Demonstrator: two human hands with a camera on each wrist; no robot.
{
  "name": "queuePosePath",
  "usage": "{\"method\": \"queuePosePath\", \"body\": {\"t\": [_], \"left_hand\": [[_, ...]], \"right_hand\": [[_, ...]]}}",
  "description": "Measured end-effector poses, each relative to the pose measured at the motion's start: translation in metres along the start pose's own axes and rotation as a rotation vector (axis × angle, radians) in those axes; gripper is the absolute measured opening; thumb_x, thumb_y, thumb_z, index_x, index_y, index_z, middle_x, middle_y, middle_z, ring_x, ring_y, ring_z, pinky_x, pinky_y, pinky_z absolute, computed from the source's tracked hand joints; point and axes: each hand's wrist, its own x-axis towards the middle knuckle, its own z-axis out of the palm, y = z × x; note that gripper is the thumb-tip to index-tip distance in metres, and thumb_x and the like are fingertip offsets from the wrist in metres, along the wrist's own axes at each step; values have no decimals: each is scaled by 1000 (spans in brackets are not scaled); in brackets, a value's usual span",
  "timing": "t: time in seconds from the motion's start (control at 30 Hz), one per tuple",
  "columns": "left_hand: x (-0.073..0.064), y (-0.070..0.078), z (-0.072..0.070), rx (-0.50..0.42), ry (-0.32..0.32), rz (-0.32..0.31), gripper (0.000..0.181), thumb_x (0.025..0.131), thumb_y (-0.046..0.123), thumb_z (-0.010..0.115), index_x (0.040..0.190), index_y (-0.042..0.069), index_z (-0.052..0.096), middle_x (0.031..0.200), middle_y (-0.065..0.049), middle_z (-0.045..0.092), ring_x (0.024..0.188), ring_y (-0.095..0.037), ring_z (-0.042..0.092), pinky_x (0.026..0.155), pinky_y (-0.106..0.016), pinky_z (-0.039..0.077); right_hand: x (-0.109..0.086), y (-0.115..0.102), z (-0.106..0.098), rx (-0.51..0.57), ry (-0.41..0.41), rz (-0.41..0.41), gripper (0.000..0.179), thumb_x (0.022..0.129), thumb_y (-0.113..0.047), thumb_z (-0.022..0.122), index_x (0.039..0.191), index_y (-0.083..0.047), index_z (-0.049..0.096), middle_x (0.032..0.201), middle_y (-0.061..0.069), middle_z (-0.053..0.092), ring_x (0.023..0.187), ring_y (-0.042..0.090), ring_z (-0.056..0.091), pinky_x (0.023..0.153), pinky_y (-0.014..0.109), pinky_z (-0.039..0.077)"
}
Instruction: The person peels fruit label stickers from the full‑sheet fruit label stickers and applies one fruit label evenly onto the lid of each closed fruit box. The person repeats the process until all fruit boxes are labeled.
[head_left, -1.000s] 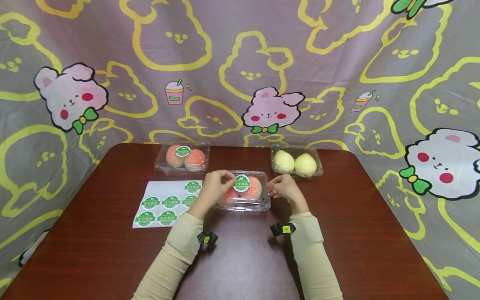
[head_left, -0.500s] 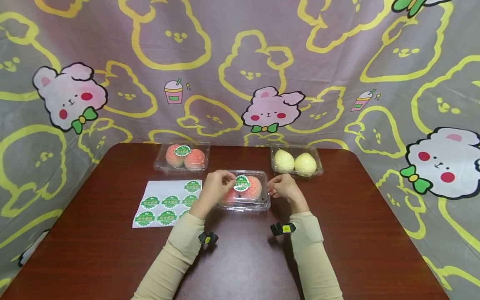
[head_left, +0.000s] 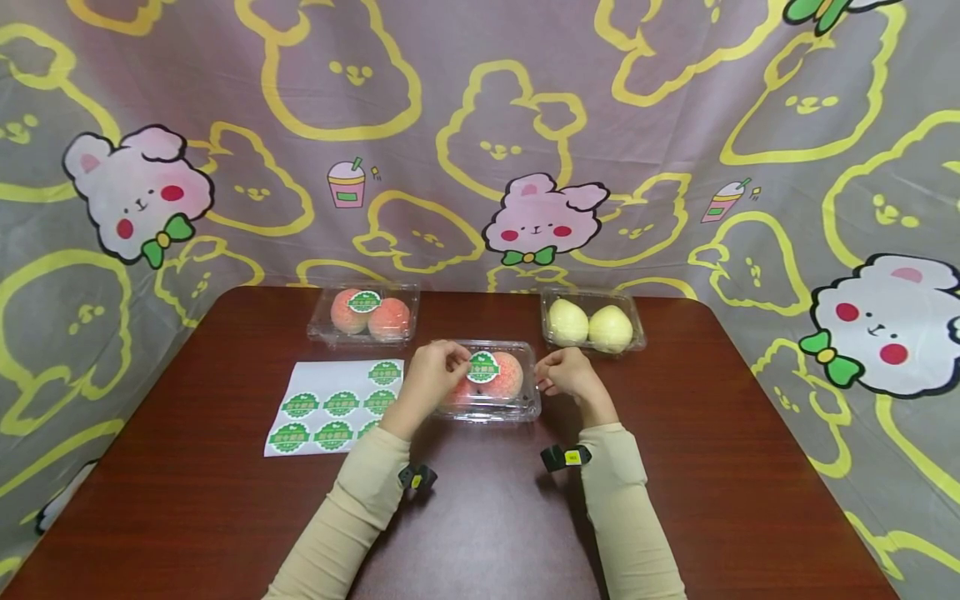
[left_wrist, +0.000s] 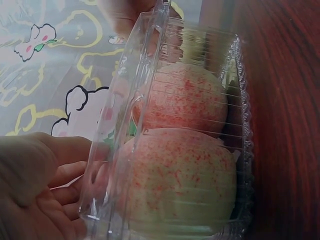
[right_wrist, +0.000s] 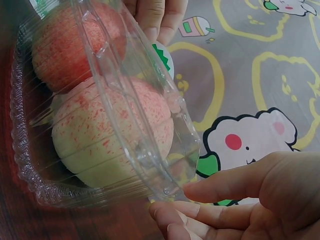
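In the head view a clear plastic clamshell box (head_left: 528, 408) with two peaches (head_left: 504, 377) lies mid-table between both hands. My left hand (head_left: 433, 375) pinches the left edge of a round green-and-white sticker (head_left: 482, 367) over the lid. That sticker's green edge shows beyond the lid in the right wrist view, close under the left fingertips. My right hand (head_left: 568, 373) holds the box's right corner; in the right wrist view its thumb (right_wrist: 200, 192) and fingers meet there. The left wrist view shows the left hand (left_wrist: 45, 185) behind the lid's near end.
A white sheet of green stickers (head_left: 330, 379) lies left of the box, one bare stretch along its top. Behind stand a clear box of peaches (head_left: 322, 332) bearing a sticker and a clear box of yellow pear-like fruits (head_left: 637, 337). A patterned curtain (head_left: 420, 167) surrounds the table (head_left: 712, 467).
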Motion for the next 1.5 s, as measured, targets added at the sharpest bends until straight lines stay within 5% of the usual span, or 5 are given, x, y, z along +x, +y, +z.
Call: {"method": "queuePosePath", "body": {"t": [1.13, 1.5], "left_hand": [[-5, 6, -1, 156, -13, 3, 24, 77, 6, 77, 101, 2, 73, 78, -9, 69, 71, -19, 65, 66, -32, 53], [-6, 8, -1, 166, 3, 8, 19, 78, 7, 77, 96, 3, 75, 81, -11, 68, 74, -22, 65, 66, -33, 53]], "right_hand": [[-3, -3, 0, -5, -4, 6, 24, 92, -2, 52, 102, 15, 65, 85, 21, 73, 59, 6, 63, 59, 23, 57], [-3, -3, -1, 2, -10, 8, 24, 92, -2, 52, 103, 15, 65, 83, 19, 73, 58, 6, 62, 60, 24, 57]]}}
